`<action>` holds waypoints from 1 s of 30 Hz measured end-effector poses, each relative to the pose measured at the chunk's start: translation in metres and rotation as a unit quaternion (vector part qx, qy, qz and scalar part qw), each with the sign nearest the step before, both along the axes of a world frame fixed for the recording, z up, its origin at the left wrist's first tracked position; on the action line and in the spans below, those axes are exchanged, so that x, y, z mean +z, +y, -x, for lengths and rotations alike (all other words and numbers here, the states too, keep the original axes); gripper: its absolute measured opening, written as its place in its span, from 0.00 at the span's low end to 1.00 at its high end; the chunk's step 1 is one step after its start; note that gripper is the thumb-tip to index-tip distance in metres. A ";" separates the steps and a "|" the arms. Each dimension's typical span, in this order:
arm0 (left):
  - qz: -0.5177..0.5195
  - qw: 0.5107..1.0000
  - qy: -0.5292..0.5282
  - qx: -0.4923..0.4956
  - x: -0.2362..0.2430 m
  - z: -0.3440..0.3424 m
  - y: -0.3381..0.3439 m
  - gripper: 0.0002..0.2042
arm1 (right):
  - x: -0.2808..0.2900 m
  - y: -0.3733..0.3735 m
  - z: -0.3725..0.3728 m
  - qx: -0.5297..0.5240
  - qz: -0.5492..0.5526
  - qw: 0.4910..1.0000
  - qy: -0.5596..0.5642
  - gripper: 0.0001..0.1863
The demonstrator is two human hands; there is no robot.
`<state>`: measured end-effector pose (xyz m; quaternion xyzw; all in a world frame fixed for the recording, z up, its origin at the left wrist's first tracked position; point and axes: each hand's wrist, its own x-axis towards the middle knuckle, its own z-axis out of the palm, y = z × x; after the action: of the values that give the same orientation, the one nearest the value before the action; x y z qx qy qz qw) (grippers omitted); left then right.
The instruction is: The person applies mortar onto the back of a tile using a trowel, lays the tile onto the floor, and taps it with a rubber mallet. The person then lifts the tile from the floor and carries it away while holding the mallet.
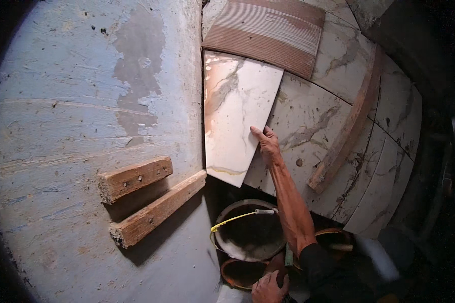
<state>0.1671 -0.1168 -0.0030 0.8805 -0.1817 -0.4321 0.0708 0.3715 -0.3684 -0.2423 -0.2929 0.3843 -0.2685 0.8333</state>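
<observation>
Two hands show; the right hand (268, 144) reaches up on a long bare forearm and grips the lower right edge of a loose marble-patterned tile (235, 113), thumb spread across its face and fingers hooked behind the edge; the left hand (269, 288) sits low at the bottom edge of the view, curled over a dark handle-like thing, though what it holds I cannot tell. The held tile stands tilted, its left edge close against the corner of the blue wall (86, 101), its lower corner hanging over a dark gap.

As a judgement, the tiling looks partly done: several large tiles (313, 121) already lie fixed on the surface to the right, their joints visible and their faces smeared with grey mortar; the loose tile is not yet seated, and the strip beside the wall corner seems still uncovered.

Materials vary; the tiles are glossy white with brown and grey veining, flat and rectangular; a ribbed tile (270, 33) near the top edge shows a brown grooved back. A worn wooden batten (346, 126) lies diagonally across the fixed tiles. The wall is rough plaster with flaking blue paint and bare grey patches; two raw wooden blocks (146, 197) are screwed to it. Below stand round rusty metal pans (250, 237); a yellow cord (235, 219) crosses the upper one.
</observation>
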 end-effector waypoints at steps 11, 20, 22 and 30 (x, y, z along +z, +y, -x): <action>-0.014 1.000 -0.012 -0.015 -0.002 0.001 -0.002 0.19 | 0.003 -0.008 0.002 0.057 -0.013 0.998 0.006 0.20; 0.025 0.999 -0.040 -0.003 0.003 0.004 -0.004 0.17 | 0.004 -0.009 0.002 0.067 -0.031 0.996 0.052 0.20; 0.013 0.999 -0.037 -0.005 0.002 0.006 -0.003 0.16 | 0.005 -0.010 0.001 0.077 -0.022 0.996 0.046 0.19; 0.018 0.997 -0.073 -0.019 -0.001 0.017 0.005 0.17 | 0.023 -0.015 0.001 0.099 0.009 0.985 0.142 0.14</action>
<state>0.1503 -0.1119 -0.0044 0.9048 -0.2110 -0.3641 0.0652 0.3702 -0.3832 -0.2193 -0.3716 0.4657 -0.1439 0.7901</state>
